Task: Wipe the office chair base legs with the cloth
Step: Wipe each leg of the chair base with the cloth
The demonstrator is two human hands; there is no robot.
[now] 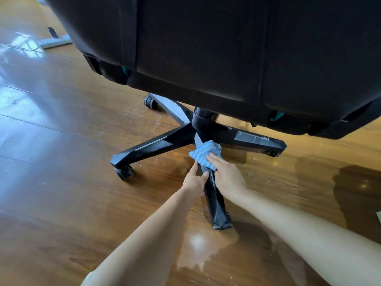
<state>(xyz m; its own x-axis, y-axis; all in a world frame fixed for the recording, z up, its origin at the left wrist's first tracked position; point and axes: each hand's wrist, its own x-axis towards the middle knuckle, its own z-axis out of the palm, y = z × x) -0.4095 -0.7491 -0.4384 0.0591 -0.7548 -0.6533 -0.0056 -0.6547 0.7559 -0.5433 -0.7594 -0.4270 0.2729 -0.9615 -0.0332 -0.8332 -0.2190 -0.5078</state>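
Note:
A black office chair stands on a wooden floor, its dark seat (pixel 226 48) filling the top of the view. Its black star base (pixel 156 144) spreads from a central column (pixel 203 120). The leg nearest me (pixel 216 205) points toward the camera. A blue-and-white striped cloth (pixel 203 152) lies bunched on that leg near the hub. My right hand (pixel 226 178) presses the cloth onto the leg with its fingers. My left hand (pixel 195 179) grips the same leg just below the cloth, thumb on top.
Casters show under the left leg (pixel 123 172) and the far-left leg (pixel 150 102). The right leg (pixel 259 141) ends near a caster. A white furniture foot (pixel 54 41) lies at the back left. The glossy wooden floor (pixel 61 131) reflects light.

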